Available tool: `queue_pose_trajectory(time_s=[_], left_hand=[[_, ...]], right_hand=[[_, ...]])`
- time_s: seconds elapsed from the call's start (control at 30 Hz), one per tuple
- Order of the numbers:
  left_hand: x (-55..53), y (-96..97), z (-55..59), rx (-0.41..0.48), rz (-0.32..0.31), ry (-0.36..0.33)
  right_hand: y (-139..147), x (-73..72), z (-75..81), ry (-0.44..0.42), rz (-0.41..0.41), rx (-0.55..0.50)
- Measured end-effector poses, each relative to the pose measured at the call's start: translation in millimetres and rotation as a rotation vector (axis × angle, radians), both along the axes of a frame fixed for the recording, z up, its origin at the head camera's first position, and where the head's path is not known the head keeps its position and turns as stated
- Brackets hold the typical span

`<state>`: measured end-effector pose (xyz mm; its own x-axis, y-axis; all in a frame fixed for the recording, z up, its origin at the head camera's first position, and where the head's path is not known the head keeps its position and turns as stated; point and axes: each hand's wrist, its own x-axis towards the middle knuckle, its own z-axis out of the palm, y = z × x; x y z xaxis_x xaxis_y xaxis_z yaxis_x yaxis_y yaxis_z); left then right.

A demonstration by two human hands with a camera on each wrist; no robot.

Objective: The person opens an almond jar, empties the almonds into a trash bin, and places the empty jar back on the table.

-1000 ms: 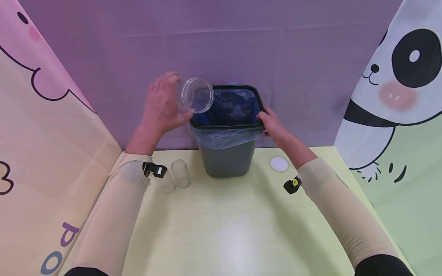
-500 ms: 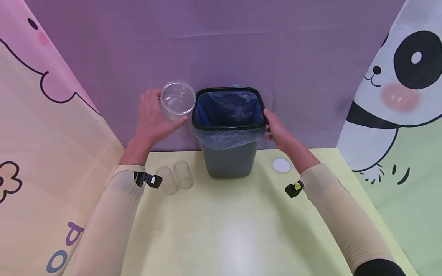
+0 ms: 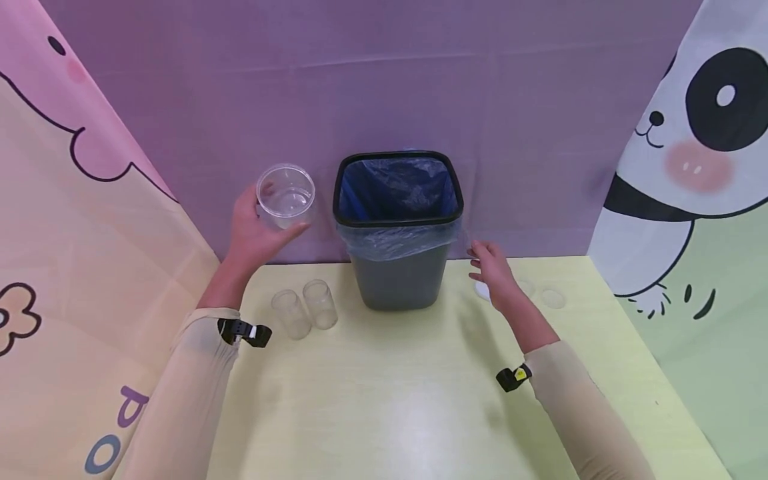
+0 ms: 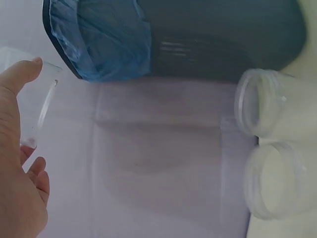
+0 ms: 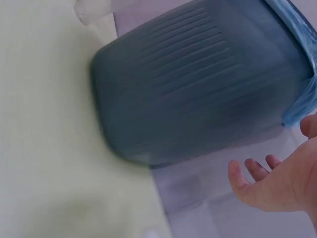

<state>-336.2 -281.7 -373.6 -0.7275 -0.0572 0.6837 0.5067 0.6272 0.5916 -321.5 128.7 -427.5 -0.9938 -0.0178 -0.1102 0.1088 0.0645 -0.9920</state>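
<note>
My left hand (image 3: 255, 233) grips a clear round jar (image 3: 289, 203), its thumb and fingers on either side of the wall. The jar's open mouth faces up and nothing shows inside it. Just to its right stands a grey waste bin (image 3: 399, 277) with a black rim, lined with a blue translucent bag (image 3: 390, 242). Beside the bin's right side, my right hand (image 3: 497, 273) hovers with loosely bent fingers and holds nothing. In the right wrist view those fingers (image 5: 237, 176) are apart from the bin wall (image 5: 193, 79).
Two clear jars (image 3: 292, 316) (image 3: 321, 305) stand side by side on the table left of the bin. A white lid (image 3: 483, 291) lies partly hidden behind my right hand. Faint clear discs (image 3: 553, 298) lie to its right. A purple cloth (image 3: 528, 167) hangs behind the table.
My left hand has drawn the jar away from over the bin's left rim, leftward and down, turning it upright. My right hand has let go of the bin's rim and dropped lower.
</note>
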Motion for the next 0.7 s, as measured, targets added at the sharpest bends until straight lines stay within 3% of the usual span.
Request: queue_pose_trajectory(time_s=[0.3, 0.5, 0.7], left_hand=[[14.4, -27.9, -33.3, 0.047, 0.014, -0.129], [28.0, -52.2, -62.7, 0.05, 0.039, -0.193], [39.4, -72.8, -96.2, 0.06, 0.071, -0.269]], right_hand=[[21, 32.2, -56.5, -0.014, -0.037, 0.028], [29, 46.4, -69.2, 0.014, -0.041, 0.123], [38, 57.7, -78.5, 0.008, 0.006, 0.129]])
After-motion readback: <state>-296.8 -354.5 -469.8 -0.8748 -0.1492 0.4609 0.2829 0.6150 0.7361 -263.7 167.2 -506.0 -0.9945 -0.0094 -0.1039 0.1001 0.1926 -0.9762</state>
